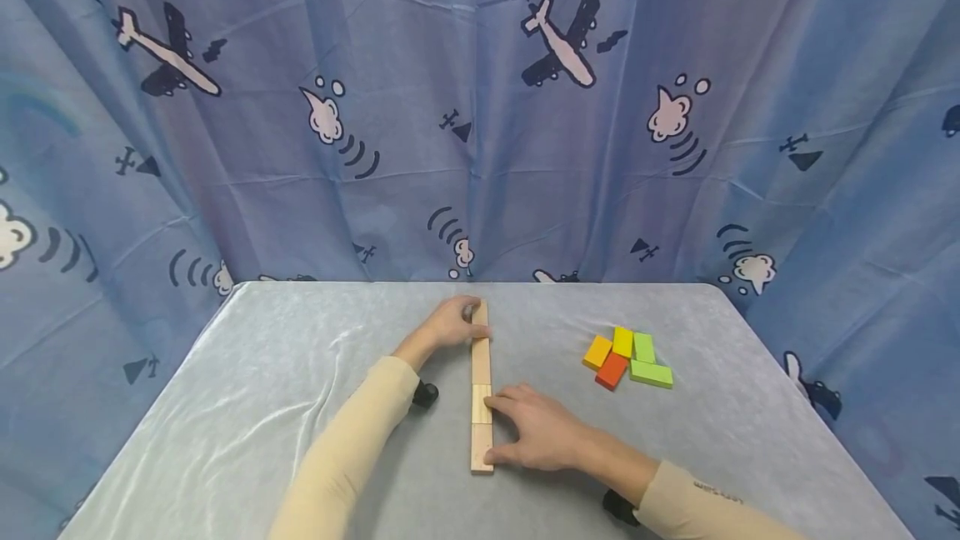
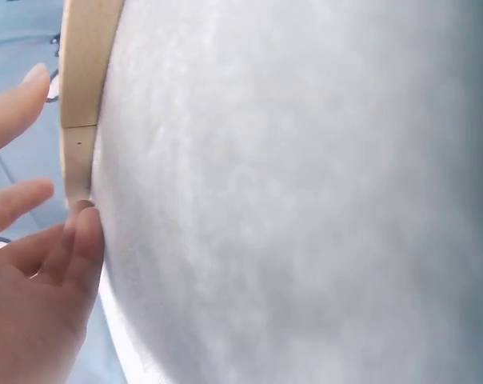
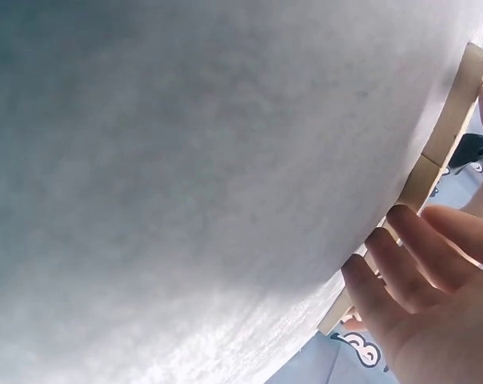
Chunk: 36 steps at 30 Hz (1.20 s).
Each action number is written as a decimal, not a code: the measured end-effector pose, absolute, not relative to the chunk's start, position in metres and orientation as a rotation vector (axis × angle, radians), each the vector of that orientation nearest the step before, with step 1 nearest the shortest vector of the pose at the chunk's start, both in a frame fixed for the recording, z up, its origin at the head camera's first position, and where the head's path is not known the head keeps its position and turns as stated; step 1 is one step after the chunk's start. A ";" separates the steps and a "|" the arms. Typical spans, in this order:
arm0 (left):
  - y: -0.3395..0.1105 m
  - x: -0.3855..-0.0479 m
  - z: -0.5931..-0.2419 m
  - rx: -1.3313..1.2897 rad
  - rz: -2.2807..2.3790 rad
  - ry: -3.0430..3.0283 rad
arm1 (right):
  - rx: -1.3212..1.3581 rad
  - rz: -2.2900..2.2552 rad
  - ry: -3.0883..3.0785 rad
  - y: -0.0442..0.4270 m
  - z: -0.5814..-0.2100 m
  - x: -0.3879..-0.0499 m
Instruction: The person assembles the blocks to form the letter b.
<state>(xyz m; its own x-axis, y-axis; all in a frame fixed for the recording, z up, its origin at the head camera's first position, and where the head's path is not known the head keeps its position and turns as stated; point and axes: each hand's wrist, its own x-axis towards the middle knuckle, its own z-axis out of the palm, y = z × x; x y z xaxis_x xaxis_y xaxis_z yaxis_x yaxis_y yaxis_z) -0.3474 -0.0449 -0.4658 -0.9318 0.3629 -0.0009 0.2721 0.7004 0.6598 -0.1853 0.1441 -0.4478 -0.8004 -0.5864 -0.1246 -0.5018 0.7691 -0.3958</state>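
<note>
A straight row of plain wooden blocks [image 1: 481, 363] lies end to end on the table, running away from me. At its far end is my left hand [image 1: 452, 322], with fingers by the end block and the thumb across the row. In the left wrist view, its fingertips [image 2: 88, 228] touch the wood and the thumb stands apart. My right hand [image 1: 543, 430] is against the right side of the near part. Its index finger reaches a short pale block [image 1: 480, 412] and its thumb the nearest block [image 1: 480, 445]. The right wrist view shows extended fingers [image 3: 409, 268] along the row.
Right of the row lies a loose group of coloured blocks: orange [image 1: 597, 352], yellow [image 1: 622, 342], red [image 1: 611, 372] and two green blocks [image 1: 651, 374]. A pale cloth covers the table [image 1: 262, 407]. Behind it hangs a blue curtain [image 1: 412, 107] with airplane prints.
</note>
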 end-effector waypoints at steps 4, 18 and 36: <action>-0.048 -0.341 -0.461 0.554 1.023 2.782 | -0.835 -0.564 2.732 0.146 -0.450 -0.185; -0.057 -0.310 -0.456 0.741 0.913 2.775 | -0.871 -0.556 2.832 0.173 -0.446 -0.183; -0.059 -0.284 -0.458 0.737 1.015 2.676 | -0.701 -0.607 3.025 0.249 -0.435 -0.188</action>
